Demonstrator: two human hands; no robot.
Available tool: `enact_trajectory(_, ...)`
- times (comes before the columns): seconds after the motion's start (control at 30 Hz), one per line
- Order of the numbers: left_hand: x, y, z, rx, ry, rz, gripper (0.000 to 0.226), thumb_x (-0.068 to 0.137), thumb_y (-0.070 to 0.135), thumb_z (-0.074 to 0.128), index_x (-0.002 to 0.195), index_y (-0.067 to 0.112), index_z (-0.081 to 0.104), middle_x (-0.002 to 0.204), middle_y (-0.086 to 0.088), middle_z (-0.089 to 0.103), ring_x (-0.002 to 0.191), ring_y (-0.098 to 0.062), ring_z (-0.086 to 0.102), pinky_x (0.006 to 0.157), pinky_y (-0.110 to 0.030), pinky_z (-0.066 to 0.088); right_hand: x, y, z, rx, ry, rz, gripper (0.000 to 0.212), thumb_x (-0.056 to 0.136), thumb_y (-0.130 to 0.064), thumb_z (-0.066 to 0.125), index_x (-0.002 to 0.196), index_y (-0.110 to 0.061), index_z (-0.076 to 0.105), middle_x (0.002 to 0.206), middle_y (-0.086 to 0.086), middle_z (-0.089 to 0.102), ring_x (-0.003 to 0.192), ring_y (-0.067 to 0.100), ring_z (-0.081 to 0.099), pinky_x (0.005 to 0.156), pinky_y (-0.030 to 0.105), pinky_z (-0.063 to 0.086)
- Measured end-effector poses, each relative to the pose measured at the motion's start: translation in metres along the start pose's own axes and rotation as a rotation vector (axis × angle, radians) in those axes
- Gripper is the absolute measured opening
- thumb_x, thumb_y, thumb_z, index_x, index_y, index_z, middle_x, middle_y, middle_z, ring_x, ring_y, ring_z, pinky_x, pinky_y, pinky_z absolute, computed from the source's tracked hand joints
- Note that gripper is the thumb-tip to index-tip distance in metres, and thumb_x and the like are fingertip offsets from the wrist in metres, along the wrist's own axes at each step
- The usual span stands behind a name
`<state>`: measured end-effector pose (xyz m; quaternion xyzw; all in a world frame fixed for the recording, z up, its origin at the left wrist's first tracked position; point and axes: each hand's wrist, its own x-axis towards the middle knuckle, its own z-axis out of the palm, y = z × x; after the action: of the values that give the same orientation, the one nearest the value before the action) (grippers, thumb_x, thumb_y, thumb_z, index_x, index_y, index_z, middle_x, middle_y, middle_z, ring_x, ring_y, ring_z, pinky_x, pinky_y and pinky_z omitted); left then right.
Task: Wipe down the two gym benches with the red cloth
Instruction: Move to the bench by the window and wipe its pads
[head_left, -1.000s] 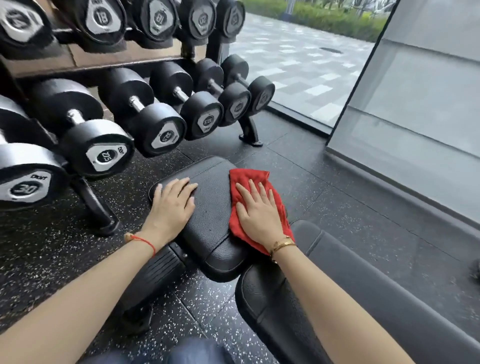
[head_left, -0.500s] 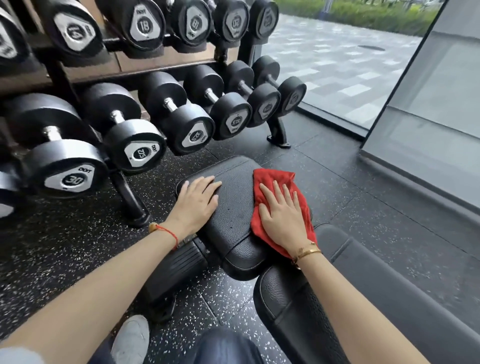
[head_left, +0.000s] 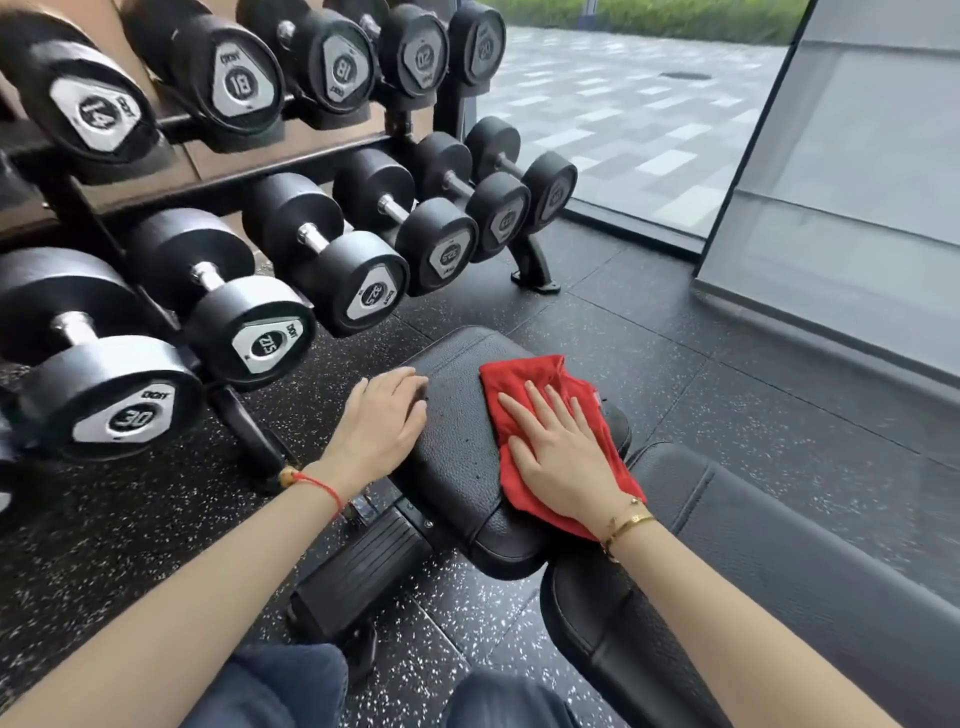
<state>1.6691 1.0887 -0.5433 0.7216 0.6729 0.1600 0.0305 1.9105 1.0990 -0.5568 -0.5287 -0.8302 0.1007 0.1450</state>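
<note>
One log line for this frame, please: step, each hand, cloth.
step: wiping seat pad | right hand: flat on red cloth | left hand: resting on pad's left edge | backrest pad: not touched

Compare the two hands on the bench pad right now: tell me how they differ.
The right hand lies flat on the red cloth, fingers straight and spread; the left hand rests bare on the seat pad, fingers together and curving over its left edge. The right wrist wears a gold bangle; the left wrist wears a red string bracelet. Both are palm down on the same pad, gripping nothing.
</note>
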Motion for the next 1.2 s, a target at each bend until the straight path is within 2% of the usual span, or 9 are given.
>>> enact_trajectory(0.1,-0.006,-0.01,0.001,-0.03,0.031,-0.042,0.041,0.101,0.029,0.04,0.14,0.018,0.047,0.148,-0.001,0.044,0.14,-0.016,0.034,0.119,-0.044,0.02,0.035,-0.019,0.006,-0.016,-0.018,0.055,0.055,0.099,-0.039,0.034,0.152,-0.037,0.021,0.164,0.002,0.009,0.151,0.024,0.003,0.122,0.043,-0.004)
enact_trajectory(0.23,-0.011,-0.02,0.004,-0.033,0.048,-0.061,0.041,0.1,0.026,0.042,0.14,0.017,0.046,0.147,-0.001,0.045,0.139,-0.017,0.036,0.116,-0.045,0.022,0.057,-0.052,0.018,-0.029,-0.055,-0.02,0.056,0.1,-0.037,0.034,0.153,-0.034,0.019,0.164,0.005,0.009,0.151,0.026,0.004,0.122,0.043,-0.004)
enact_trajectory(0.43,-0.007,-0.021,0.003,-0.035,0.037,-0.049,0.04,0.099,0.017,0.042,0.137,0.012,0.049,0.144,-0.004,0.048,0.137,-0.02,0.039,0.115,-0.044,0.027,0.0,-0.053,0.017,-0.053,-0.074,-0.2,0.057,0.098,-0.04,0.034,0.152,-0.039,0.018,0.163,-0.004,0.012,0.151,0.02,0.006,0.123,0.038,-0.002)
enact_trajectory(0.53,-0.008,-0.023,-0.002,-0.057,0.032,-0.057,0.04,0.098,0.015,0.041,0.137,0.012,0.049,0.144,-0.004,0.048,0.136,-0.019,0.041,0.116,-0.046,0.027,-0.015,-0.024,0.005,-0.064,-0.075,-0.136,0.055,0.099,-0.04,0.032,0.151,-0.042,0.018,0.163,-0.007,0.012,0.151,0.017,0.006,0.123,0.036,-0.002)
enact_trajectory(0.67,-0.013,-0.025,-0.005,-0.071,0.021,-0.039,0.041,0.099,0.017,0.039,0.139,0.015,0.046,0.146,0.0,0.046,0.138,-0.016,0.037,0.12,-0.045,0.019,0.019,-0.017,-0.004,-0.06,-0.078,0.04,0.054,0.101,-0.038,0.033,0.153,-0.039,0.017,0.164,-0.002,0.008,0.151,0.022,0.002,0.123,0.04,-0.003)
enact_trajectory(0.87,-0.012,-0.031,-0.004,-0.093,0.062,-0.032,0.041,0.099,0.017,0.042,0.139,0.014,0.047,0.145,-0.002,0.048,0.137,-0.017,0.04,0.12,-0.044,0.02,0.009,-0.082,0.026,-0.065,-0.081,-0.135,0.057,0.098,-0.042,0.034,0.152,-0.038,0.018,0.163,-0.001,0.011,0.151,0.023,0.005,0.123,0.04,-0.004)
enact_trajectory(0.97,-0.011,-0.033,-0.003,-0.103,0.065,-0.036,0.04,0.099,0.018,0.042,0.139,0.014,0.047,0.145,-0.002,0.049,0.137,-0.017,0.04,0.119,-0.044,0.022,-0.015,-0.081,0.023,-0.102,-0.079,-0.179,0.055,0.099,-0.043,0.03,0.152,-0.04,0.016,0.163,-0.005,0.01,0.151,0.019,0.004,0.123,0.038,-0.004)
enact_trajectory(1.07,-0.011,-0.034,-0.001,-0.101,0.045,-0.028,0.041,0.1,0.021,0.041,0.141,0.015,0.046,0.146,-0.002,0.047,0.138,-0.017,0.039,0.12,-0.044,0.02,-0.038,-0.057,0.012,-0.085,-0.076,-0.142,0.053,0.098,-0.043,0.024,0.151,-0.043,0.017,0.163,-0.01,0.011,0.151,0.014,0.003,0.123,0.037,-0.001)
enact_trajectory(1.2,-0.012,-0.033,-0.002,-0.096,0.03,-0.02,0.041,0.101,0.024,0.039,0.141,0.016,0.045,0.147,-0.001,0.045,0.139,-0.016,0.037,0.12,-0.043,0.02,-0.017,-0.038,0.001,-0.077,-0.05,0.032,0.052,0.101,-0.038,0.032,0.151,-0.043,0.019,0.163,-0.008,0.009,0.151,0.015,0.002,0.123,0.037,-0.004)
